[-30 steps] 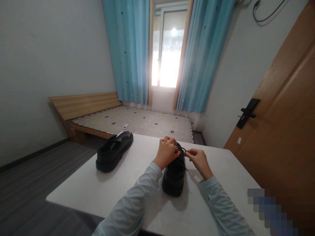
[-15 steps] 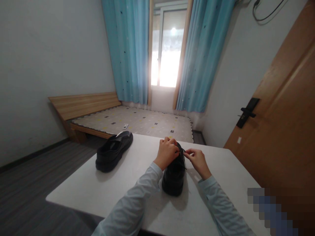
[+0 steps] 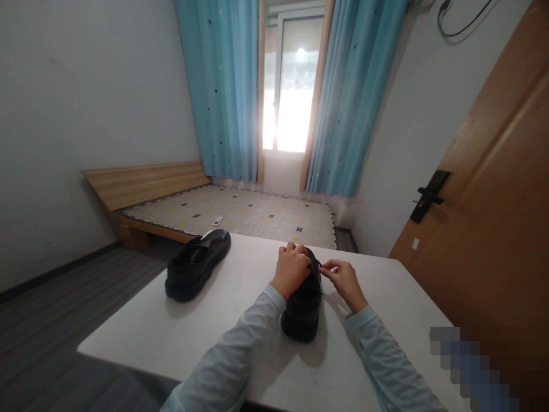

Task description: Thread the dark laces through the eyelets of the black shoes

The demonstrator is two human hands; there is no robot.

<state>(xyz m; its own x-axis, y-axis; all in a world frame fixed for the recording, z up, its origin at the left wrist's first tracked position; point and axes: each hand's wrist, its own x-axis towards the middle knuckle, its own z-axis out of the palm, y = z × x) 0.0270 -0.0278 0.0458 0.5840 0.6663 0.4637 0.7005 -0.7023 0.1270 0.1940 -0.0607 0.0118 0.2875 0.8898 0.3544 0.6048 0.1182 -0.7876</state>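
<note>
The right hand (image 3: 346,281) has edged slightly closer to the black shoe (image 3: 299,323), which stands on the white table (image 3: 141,326), heel near, toe pointing away toward the window (image 3: 295,97). Its opening faces up. Right thumb and forefinger pinch a lace (image 3: 317,264); the left hand (image 3: 290,270) curls over the front, its hold hidden.

I see the room through one camera worn on the person's head, aimed forward and down. It looks across the white table (image 3: 240,280), close below in the lower half, toward the window (image 3: 295,86), well beyond at top center. The left hand (image 3: 294,266) and right hand (image 3: 344,280) appear near, below and right of center.
</note>
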